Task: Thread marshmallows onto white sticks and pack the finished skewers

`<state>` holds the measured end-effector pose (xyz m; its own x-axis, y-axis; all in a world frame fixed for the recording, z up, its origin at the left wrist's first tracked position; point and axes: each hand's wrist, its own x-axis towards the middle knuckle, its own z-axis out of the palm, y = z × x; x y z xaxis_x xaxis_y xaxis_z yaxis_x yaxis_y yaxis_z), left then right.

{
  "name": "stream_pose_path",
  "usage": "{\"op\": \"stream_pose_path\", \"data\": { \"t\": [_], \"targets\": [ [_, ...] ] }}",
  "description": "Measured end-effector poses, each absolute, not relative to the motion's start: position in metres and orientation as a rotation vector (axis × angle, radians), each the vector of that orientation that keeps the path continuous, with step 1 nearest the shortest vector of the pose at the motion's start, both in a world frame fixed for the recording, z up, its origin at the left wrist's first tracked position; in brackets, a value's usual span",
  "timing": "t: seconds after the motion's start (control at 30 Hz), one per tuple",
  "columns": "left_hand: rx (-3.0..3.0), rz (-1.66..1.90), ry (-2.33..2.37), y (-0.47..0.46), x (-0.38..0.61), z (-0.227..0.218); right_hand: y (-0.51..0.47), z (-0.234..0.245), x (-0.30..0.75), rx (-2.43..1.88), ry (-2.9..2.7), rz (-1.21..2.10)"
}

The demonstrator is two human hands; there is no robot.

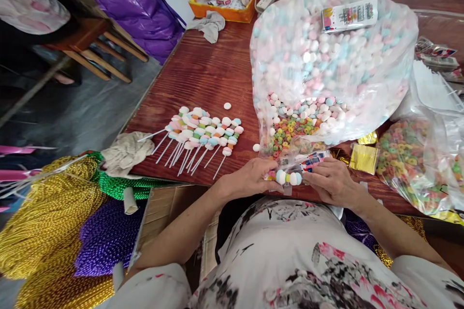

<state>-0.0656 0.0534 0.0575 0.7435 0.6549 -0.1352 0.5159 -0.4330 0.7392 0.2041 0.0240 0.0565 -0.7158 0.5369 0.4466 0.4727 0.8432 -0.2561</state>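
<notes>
My left hand [253, 177] and my right hand [331, 182] meet at the near edge of the wooden table [210, 72]. Both pinch one candy skewer [288, 177], a short row of white, pastel blue and pink pieces held level between them. Each hand's fingers are closed on an end of it. A pile of finished candy skewers [203, 137] on white sticks lies to the left. Just beyond my hands is a big clear bag of pastel marshmallow candies [326, 63], with coloured ring candies [290, 130] spilling at its mouth.
A second bag of ring candies [416, 164] and gold foil wrappers [364, 157] lie at right. An orange tray [226, 2] and a grey cloth [210, 24] sit at the far edge. Gold, green and purple bead bundles [54, 222] lie lower left, a wooden chair [90, 43] beyond.
</notes>
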Motion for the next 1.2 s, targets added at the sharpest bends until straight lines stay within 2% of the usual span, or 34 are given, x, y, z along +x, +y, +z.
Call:
{"op": "stream_pose_path", "data": {
  "t": [0.13, 0.37, 0.73, 0.8, 0.87, 0.97, 1.1, 1.2],
  "targets": [
    [1.97, 0.233, 0.814, 0.059, -0.062, 0.058, 0.024, 0.057, 0.207, -0.721, -2.514, 0.078],
    [2.101, 0.143, 0.856, 0.053, -0.053, 0.06, 0.019, 0.062, 0.21, -0.596, -2.52, -0.15],
    [2.527, -0.017, 1.047, 0.05, -0.021, 0.072, 0.017, 0.054, 0.176, -0.95, -2.433, -0.059],
    [2.635, 0.158, 1.065, 0.045, -0.025, 0.085, 0.016, 0.05, 0.178, -1.03, -2.36, -0.017],
    [2.642, 0.526, 1.06, 0.034, -0.036, 0.096, 0.015, 0.045, 0.185, -1.105, -2.218, 0.038],
    [2.221, 1.072, 1.045, 0.014, -0.053, 0.093, 0.012, 0.039, 0.195, -1.153, -1.996, 0.138],
    [1.368, 1.077, 0.826, 0.014, -0.049, 0.062, 0.008, 0.037, 0.188, -1.088, -1.826, 0.23],
    [1.068, 1.194, 0.676, 0.035, -0.03, 0.057, 0.006, 0.033, 0.173, -1.053, -1.812, 0.224]
  ]
}}
